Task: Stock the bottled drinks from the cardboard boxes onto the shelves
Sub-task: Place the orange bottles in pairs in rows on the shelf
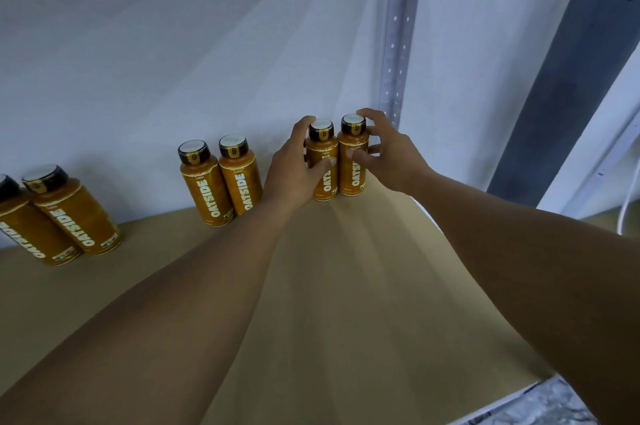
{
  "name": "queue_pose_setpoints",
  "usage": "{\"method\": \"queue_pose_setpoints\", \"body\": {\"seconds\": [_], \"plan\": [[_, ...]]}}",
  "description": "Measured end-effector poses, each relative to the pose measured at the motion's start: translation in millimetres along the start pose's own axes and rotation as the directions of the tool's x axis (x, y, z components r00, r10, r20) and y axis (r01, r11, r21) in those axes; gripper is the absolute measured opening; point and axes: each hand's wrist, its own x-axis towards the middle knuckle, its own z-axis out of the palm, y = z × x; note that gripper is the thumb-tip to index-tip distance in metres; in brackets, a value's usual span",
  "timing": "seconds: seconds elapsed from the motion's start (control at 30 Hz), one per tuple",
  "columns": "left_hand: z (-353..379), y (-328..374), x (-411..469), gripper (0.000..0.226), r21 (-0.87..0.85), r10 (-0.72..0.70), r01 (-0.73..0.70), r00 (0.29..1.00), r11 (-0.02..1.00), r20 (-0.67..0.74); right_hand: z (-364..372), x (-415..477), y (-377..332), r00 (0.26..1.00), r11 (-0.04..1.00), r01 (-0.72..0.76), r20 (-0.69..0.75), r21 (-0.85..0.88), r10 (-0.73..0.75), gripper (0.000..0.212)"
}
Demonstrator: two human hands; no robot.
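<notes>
Two bare forearms reach from the near edge across the tan shelf board (346,286), and at the far end each hand has a bottle. The left hand (294,165) wraps its fingers round the left-hand bottle (323,182), thumb laid across the front of the label. The right hand (388,151) grips the right-hand bottle (354,175) the same way, thumb on the label and fingers curled round the neck and cap. Both bottles stand upright on the board, touching each other, at the far right against the white backing sheet (173,43) and near the perforated metal upright (398,26). To the left stands a middle pair (225,189), and at the far left another pair (76,216), one of them cut by the frame edge. The cardboard boxes are not in view. I'd say the risk lies in the letting go. These bottles look tall and narrow and stand pressed together, so a finger dragging on a cap or label as it withdraws could rock one into its neighbour and topple both. Each orange label carries OATSIDE in white capitals running up the side; on the two held bottles the thumbs hide part of the word. Smaller print under the necks is too fine to read.
</notes>
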Motion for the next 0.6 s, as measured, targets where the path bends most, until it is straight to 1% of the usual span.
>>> {"method": "queue_pose_setpoints", "body": {"seconds": [0.1,0.6], "plan": [[0.2,-1.1,1.1,0.075,0.013,0.009,-0.009,1.000,1.000,0.001,1.0,-1.4,1.0,1.000,1.000,0.001,0.004,-0.004,-0.001,0.073],[-1.9,-5.7,3.6,0.077,0.026,-0.010,0.010,1.000,1.000,-0.001,4.7,4.8,1.3,1.000,1.000,-0.006,0.026,0.009,0.006,0.073]]}}
